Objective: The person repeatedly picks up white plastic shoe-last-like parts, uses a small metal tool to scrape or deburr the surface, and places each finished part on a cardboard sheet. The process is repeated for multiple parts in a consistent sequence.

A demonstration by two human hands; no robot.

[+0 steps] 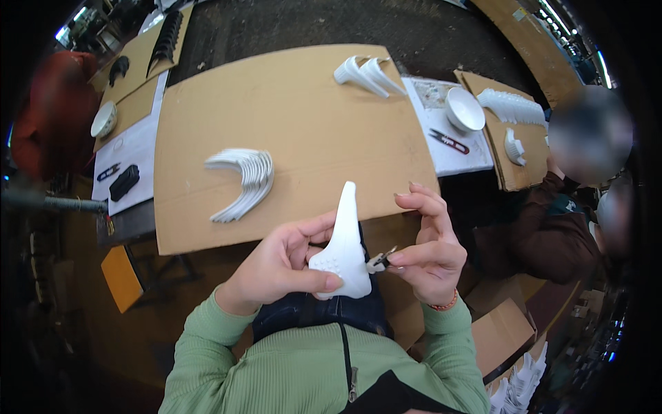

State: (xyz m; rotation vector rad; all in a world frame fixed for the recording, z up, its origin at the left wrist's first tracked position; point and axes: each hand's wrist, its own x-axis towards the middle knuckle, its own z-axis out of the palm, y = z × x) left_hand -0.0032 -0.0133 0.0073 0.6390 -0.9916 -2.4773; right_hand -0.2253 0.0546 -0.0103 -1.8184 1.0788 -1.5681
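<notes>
My left hand [279,269] is closed round a white curved plastic part [345,255], which has a narrow tip pointing up and small raised bumps near its broad lower end. Between the thumb and a finger of my right hand [431,245] is a small black and light-grey piece [379,262], pinched right beside the part's lower right edge. Its exact kind cannot be made out, nor whether it touches the edge. On the cardboard-covered table ahead lies a nested stack of curved white parts [255,181].
More white parts [369,74] lie at the cardboard's [303,117] far right. Rightward are a white bowl [465,109], thread snips [449,141] and a row of white parts [514,107] near a seated co-worker [552,234]. Leftward stand another bowl [103,119] and a black object [124,183].
</notes>
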